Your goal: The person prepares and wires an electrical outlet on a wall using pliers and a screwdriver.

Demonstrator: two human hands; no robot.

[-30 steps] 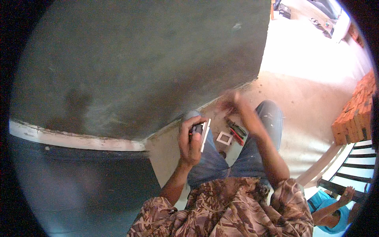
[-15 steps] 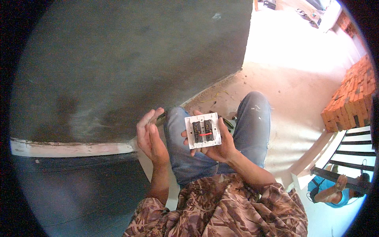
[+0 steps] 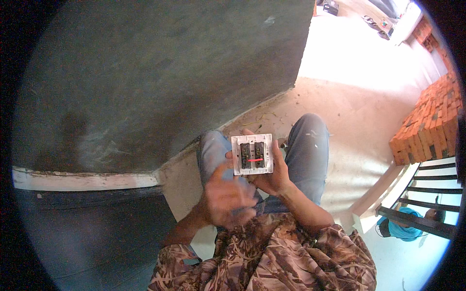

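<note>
A square white wall switch (image 3: 236,167) faces me with its back, where black terminal blocks and a short red wire (image 3: 255,160) show. My right hand (image 3: 275,178) holds it from below and the right side, with its fingers partly hidden behind it. Just below and left of the switch is my left hand (image 3: 227,198), in front of my lap. Motion smears its fingers, so whether it touches the switch or holds anything does not show.
A dark plastered wall (image 3: 160,82) stands ahead and left. Thin wire scraps (image 3: 264,117) lie on the floor beyond my knees. To the right are a brick stack (image 3: 424,126), a black railing (image 3: 417,218) and a person in blue (image 3: 408,228) behind it.
My left hand has come down and right from beside my left knee to just below the switch. The switch stays in my right hand, turned slightly. The person behind the railing has shifted.
</note>
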